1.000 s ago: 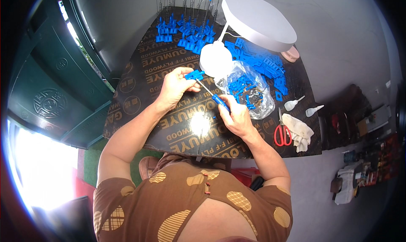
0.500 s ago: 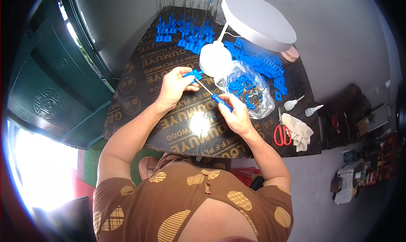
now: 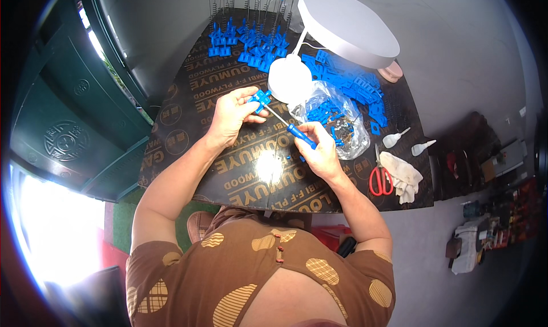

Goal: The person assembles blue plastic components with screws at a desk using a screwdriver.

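My left hand (image 3: 233, 114) grips a small blue plastic part (image 3: 261, 98) just above the dark plywood board (image 3: 200, 93). My right hand (image 3: 321, 154) is closed on a blue-handled screwdriver (image 3: 298, 134). Its thin metal shaft runs up and left, and its tip meets the blue part. A clear plastic bag (image 3: 331, 117) with several blue parts lies just right of both hands.
A white round desk lamp (image 3: 348, 19) stands over the board's far side, above loose blue parts (image 3: 354, 86). Assembled blue pieces with thin upright pins (image 3: 245, 38) fill the far edge. Red-handled scissors (image 3: 378, 177), a white cloth (image 3: 404, 175) and two small white droppers (image 3: 395, 138) lie at the right.
Both hands have stayed almost in place; the screwdriver stays pressed against the blue part, with only a slight shift of the fingers.
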`<action>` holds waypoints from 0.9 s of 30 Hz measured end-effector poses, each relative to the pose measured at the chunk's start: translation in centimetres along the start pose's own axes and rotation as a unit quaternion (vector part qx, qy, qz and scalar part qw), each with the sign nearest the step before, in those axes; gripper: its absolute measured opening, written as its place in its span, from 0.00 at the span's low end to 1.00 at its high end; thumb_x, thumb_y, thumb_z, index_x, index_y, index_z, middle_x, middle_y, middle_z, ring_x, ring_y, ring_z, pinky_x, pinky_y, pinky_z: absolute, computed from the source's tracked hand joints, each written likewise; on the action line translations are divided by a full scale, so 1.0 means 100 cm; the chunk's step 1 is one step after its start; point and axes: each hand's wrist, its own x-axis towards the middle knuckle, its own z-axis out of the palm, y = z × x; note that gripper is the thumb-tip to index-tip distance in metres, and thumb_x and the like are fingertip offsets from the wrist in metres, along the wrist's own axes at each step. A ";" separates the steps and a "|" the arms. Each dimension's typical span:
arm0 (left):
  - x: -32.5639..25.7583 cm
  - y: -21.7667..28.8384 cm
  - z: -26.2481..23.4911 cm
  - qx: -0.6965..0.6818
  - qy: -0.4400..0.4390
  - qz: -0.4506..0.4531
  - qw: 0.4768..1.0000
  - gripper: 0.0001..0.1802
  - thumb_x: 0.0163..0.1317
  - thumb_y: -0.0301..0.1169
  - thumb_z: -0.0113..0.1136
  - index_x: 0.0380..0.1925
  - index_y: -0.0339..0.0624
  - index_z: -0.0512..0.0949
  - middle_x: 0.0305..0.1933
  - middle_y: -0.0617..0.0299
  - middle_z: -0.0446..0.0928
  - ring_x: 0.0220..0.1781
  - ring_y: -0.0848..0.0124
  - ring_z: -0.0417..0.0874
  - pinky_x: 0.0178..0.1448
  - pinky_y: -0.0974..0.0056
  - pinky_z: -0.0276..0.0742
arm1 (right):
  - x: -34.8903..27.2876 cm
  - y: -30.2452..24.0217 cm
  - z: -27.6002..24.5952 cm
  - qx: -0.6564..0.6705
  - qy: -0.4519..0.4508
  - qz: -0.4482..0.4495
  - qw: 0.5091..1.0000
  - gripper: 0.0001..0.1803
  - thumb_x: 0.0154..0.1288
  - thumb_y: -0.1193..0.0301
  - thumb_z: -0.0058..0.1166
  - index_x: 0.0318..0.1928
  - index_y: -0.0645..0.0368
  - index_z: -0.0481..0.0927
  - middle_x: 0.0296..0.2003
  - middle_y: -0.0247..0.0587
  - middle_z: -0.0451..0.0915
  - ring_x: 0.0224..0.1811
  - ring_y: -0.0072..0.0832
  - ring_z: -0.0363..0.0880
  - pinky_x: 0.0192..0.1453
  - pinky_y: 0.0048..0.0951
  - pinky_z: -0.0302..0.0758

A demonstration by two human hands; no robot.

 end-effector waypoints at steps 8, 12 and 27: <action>0.000 0.005 0.003 0.008 -0.010 -0.008 1.000 0.23 0.64 0.23 0.57 0.56 0.22 0.66 0.41 0.49 0.78 0.39 0.66 0.84 0.41 0.69 0.86 | 0.005 0.008 -0.003 -0.016 0.028 -0.069 0.997 0.09 0.62 0.75 0.55 0.42 0.66 0.78 0.30 0.42 0.81 0.32 0.23 0.79 0.38 0.26 0.76; -0.001 0.003 0.001 0.010 -0.018 -0.004 1.000 0.23 0.64 0.24 0.57 0.56 0.22 0.66 0.42 0.50 0.78 0.40 0.66 0.84 0.42 0.69 0.86 | 0.005 0.004 -0.006 -0.029 0.012 -0.035 0.999 0.09 0.62 0.74 0.55 0.42 0.66 0.78 0.31 0.43 0.81 0.32 0.24 0.80 0.39 0.27 0.76; -0.001 0.004 0.004 -0.037 -0.025 -0.043 0.998 0.17 0.65 0.21 0.53 0.52 0.22 0.68 0.43 0.49 0.78 0.40 0.65 0.84 0.43 0.66 0.86 | 0.007 0.007 -0.006 -0.045 0.018 -0.064 0.997 0.13 0.55 0.76 0.60 0.41 0.65 0.77 0.35 0.44 0.78 0.35 0.31 0.80 0.41 0.30 0.76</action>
